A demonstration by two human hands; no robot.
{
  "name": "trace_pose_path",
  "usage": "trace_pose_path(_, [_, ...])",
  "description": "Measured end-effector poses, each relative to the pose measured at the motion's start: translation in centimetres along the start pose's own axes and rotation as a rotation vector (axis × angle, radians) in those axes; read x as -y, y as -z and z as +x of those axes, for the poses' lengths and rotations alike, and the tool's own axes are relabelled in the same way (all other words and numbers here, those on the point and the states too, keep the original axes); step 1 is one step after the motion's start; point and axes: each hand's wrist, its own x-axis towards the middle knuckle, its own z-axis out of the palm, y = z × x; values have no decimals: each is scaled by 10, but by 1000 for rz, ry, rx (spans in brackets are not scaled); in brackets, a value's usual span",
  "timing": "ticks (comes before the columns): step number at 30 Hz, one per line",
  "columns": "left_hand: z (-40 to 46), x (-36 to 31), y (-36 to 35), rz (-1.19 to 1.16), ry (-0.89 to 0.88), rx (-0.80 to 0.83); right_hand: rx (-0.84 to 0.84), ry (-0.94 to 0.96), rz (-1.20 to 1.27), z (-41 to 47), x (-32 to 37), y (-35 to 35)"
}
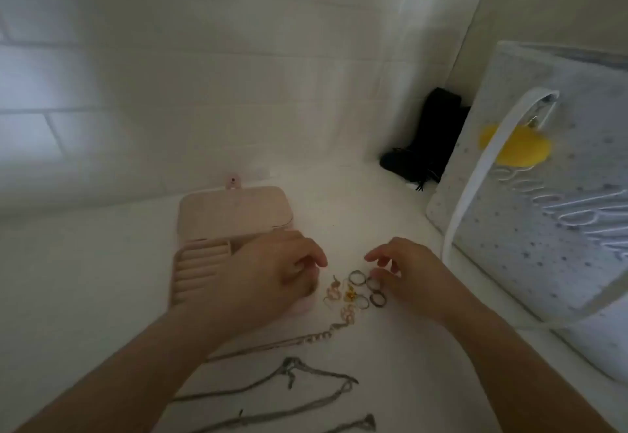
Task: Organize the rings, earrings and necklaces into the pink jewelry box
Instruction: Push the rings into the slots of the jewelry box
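The pink jewelry box (217, 228) lies open on the white table, lid flipped back, its ring rolls (198, 269) showing on the left. My left hand (268, 279) rests over the box's right half with fingers curled; whether it holds anything is hidden. To its right lie several rings (365, 288) and small gold earrings (339, 293). My right hand (404, 269) hovers at the rings, fingertips touching the right-most ones, fingers apart. Several necklaces (289, 381) are stretched out near the table's front.
A white dotted tote bag (543, 194) with a white strap and a yellow patch stands at the right. A black pouch (424, 140) leans in the back corner against the white tiled wall (170, 75).
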Motion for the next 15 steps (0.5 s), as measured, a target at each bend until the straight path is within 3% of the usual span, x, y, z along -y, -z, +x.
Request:
trace_pose_path(6, [65, -4, -51, 196, 27, 268, 68, -131, -32, 5, -4, 1])
trace_pose_path(11, [94, -1, -71, 207, 158, 407, 60, -166, -42, 8, -2, -2])
trace_pose_path(15, [95, -1, -74, 213, 124, 468, 87, -184, -54, 12, 1, -5])
